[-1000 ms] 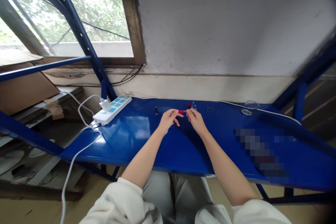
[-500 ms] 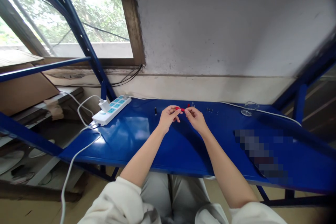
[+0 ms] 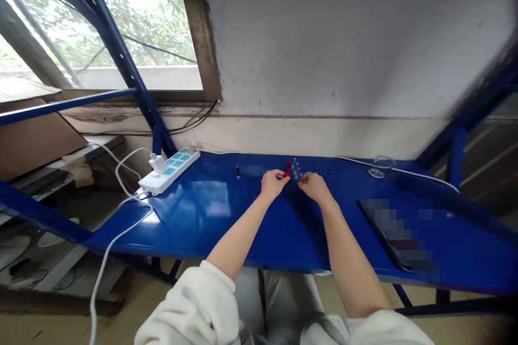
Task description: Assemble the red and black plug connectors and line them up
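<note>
My left hand [image 3: 272, 184] rests on the blue metal shelf [image 3: 226, 215] with its fingers curled, its fingertips at a small red part [image 3: 287, 168] that stands upright. My right hand [image 3: 313, 186] lies just to the right of it, fingers bent down beside a cluster of small clear pieces [image 3: 296, 170]. I cannot make out whether either hand grips anything. A short black piece [image 3: 238, 172] stands alone to the left of my hands.
A white power strip [image 3: 169, 171] with a plugged-in charger and white cable lies at the shelf's left end. Several tiny dark parts [image 3: 325, 171] and a clear round dish [image 3: 380, 166] sit to the right. A dark flat slab [image 3: 400, 232] lies at the front right. Blue rack struts cross left and right.
Both hands have moved forward and to the right, toward the wall. The red part that was held lying between the fingertips now stands on the shelf by my left fingers.
</note>
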Action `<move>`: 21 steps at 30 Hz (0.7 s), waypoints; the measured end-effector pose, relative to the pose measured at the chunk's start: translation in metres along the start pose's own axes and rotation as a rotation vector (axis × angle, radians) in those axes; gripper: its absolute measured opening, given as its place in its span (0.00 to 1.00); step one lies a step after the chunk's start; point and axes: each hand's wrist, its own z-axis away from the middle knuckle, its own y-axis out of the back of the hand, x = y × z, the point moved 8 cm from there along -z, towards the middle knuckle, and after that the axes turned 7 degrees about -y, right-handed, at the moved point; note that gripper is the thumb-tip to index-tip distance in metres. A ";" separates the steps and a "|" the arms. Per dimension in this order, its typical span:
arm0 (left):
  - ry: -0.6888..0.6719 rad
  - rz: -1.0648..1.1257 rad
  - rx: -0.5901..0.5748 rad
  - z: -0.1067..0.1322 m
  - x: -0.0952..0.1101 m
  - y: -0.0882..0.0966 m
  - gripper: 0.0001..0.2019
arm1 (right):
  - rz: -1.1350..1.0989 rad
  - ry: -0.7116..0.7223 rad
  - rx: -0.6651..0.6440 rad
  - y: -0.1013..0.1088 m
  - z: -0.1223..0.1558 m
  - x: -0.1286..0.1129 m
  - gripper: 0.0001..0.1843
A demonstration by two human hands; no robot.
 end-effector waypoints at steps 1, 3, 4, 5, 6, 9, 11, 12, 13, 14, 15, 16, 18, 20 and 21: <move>0.002 -0.044 -0.019 0.000 -0.001 -0.003 0.06 | 0.010 -0.015 0.006 -0.001 -0.001 0.002 0.06; 0.006 -0.101 -0.026 0.000 0.000 -0.005 0.06 | 0.030 -0.039 0.012 -0.005 -0.003 0.004 0.07; 0.005 -0.123 -0.021 -0.001 0.000 -0.006 0.06 | 0.041 -0.053 0.015 -0.006 -0.003 0.005 0.07; 0.003 -0.144 -0.016 -0.002 0.001 -0.006 0.05 | 0.054 -0.067 0.018 -0.007 -0.003 0.006 0.07; 0.002 -0.164 -0.015 -0.003 0.001 -0.006 0.05 | 0.068 -0.080 0.020 -0.008 -0.003 0.007 0.08; 0.014 -0.222 -0.036 -0.004 -0.003 -0.010 0.05 | 0.091 -0.096 0.018 -0.011 -0.002 0.007 0.08; 0.024 -0.246 -0.050 -0.004 -0.008 -0.013 0.04 | 0.096 -0.093 0.018 -0.011 -0.001 0.006 0.09; 0.023 -0.250 -0.053 -0.003 -0.010 -0.014 0.05 | 0.100 -0.092 0.019 -0.011 -0.001 0.006 0.09; 0.019 -0.251 -0.057 -0.003 -0.012 -0.015 0.05 | 0.106 -0.094 0.022 -0.011 -0.001 0.006 0.09; 0.013 -0.248 -0.060 -0.002 -0.013 -0.016 0.05 | 0.113 -0.097 0.023 -0.011 -0.001 0.006 0.09; 0.007 -0.244 -0.065 -0.002 -0.015 -0.017 0.05 | 0.120 -0.099 0.022 -0.012 -0.001 0.006 0.10; 0.000 -0.242 -0.070 -0.003 -0.015 -0.019 0.05 | 0.127 -0.102 0.021 -0.012 -0.001 0.006 0.10; -0.004 -0.250 -0.075 -0.004 -0.016 -0.021 0.04 | 0.141 -0.103 0.018 -0.012 -0.001 0.006 0.10; -0.005 -0.280 -0.077 -0.006 -0.016 -0.022 0.04 | 0.153 -0.103 0.013 -0.013 -0.001 0.005 0.10; -0.003 -0.298 -0.077 -0.007 -0.016 -0.023 0.04 | 0.156 -0.107 0.011 -0.013 -0.001 0.006 0.10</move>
